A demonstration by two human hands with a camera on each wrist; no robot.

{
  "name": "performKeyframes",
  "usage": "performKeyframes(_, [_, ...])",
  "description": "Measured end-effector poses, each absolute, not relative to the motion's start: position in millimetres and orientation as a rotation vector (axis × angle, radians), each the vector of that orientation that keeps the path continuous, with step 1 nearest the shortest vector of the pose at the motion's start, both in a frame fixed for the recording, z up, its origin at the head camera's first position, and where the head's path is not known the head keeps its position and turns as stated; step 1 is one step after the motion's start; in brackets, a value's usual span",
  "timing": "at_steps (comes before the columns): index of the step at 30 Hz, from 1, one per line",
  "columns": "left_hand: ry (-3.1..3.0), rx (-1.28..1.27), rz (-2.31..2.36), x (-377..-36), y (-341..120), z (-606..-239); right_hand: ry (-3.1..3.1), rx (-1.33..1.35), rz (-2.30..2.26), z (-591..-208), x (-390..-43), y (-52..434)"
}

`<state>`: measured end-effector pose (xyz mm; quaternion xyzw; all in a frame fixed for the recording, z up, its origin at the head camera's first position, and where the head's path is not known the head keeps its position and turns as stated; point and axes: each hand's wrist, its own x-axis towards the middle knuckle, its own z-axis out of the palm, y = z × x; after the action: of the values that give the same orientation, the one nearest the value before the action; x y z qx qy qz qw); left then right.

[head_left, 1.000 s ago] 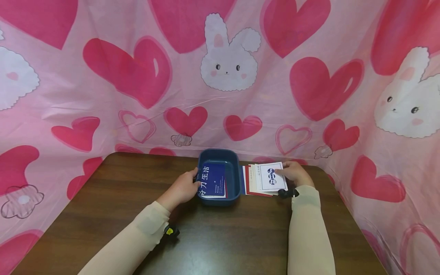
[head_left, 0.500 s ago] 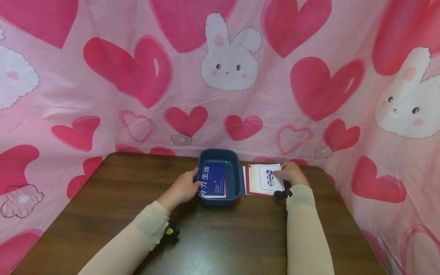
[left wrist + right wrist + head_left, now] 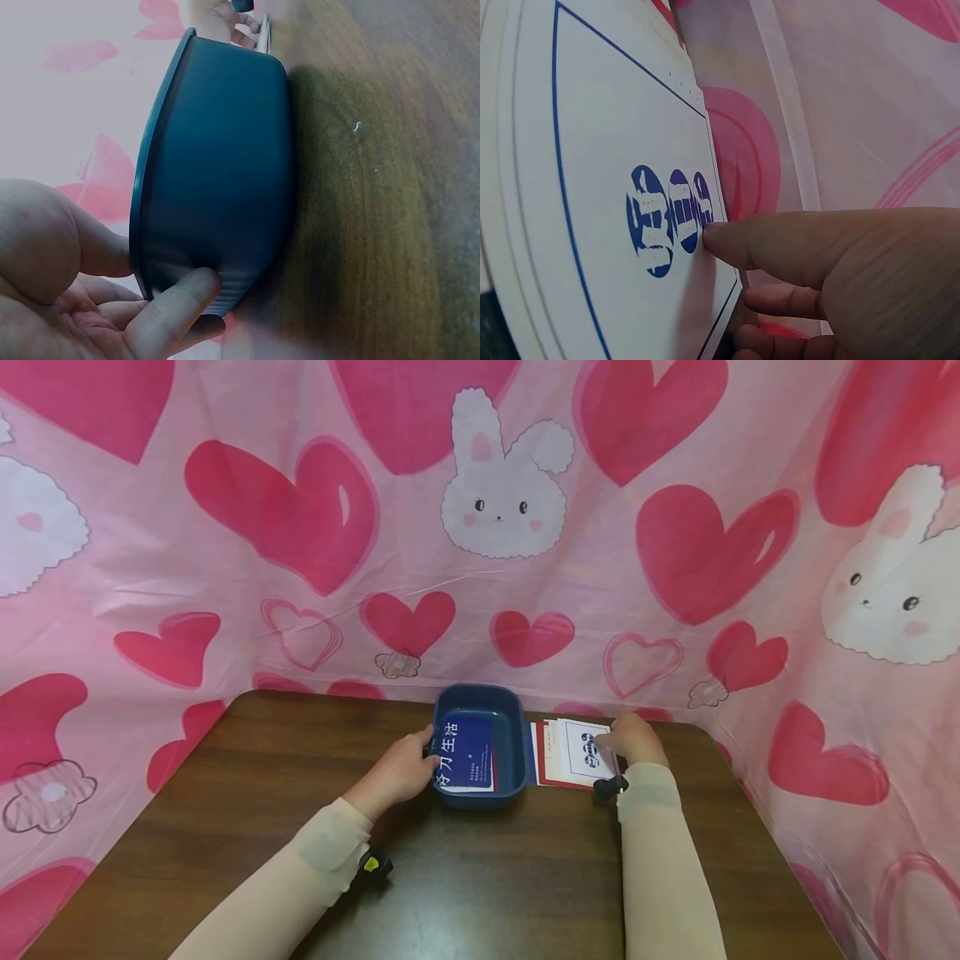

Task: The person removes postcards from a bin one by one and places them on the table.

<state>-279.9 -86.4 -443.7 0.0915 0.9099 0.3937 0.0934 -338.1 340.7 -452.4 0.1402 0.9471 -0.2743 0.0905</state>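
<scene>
A dark blue plastic bin (image 3: 483,800) stands on the table, its left rim gripped by my left hand (image 3: 401,767). In the left wrist view, the thumb and fingers (image 3: 176,307) lie on either side of the bin wall. Inside the bin is a blue card (image 3: 474,752) with white lettering, over other cards. My right hand (image 3: 637,742) pinches the right edge of a white card (image 3: 576,760) with a blue frame and blue print. In the right wrist view, the thumb presses on its face, with the fingers behind the edge. Beneath it are fanned cream, red and blue cards (image 3: 542,760).
The brown wooden table (image 3: 510,877) carries the bin and cards near its back edge. A pink cloth (image 3: 420,560) with hearts and rabbits hangs behind and at both sides. Black wrist cameras sit at both cuffs.
My right hand has moved slightly left with the white card, which now lies squarer over the fanned stack. The left hand and the bin have stayed in place.
</scene>
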Motion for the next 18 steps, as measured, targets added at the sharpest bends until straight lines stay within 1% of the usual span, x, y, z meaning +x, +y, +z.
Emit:
performKeyframes(8, [2.711, 0.294, 1.158, -282, -87, -447, 2.831, 0.326, -0.766, -440, -340, 344])
performKeyframes(13, [2.707, 0.293, 1.171, -282, -88, -448, 2.825, 0.273, -0.911, -425, -339, 327])
performKeyframes(18, [2.709, 0.296, 1.179, -283, -88, -448, 2.806, 0.152, -1.025, -410, -339, 302])
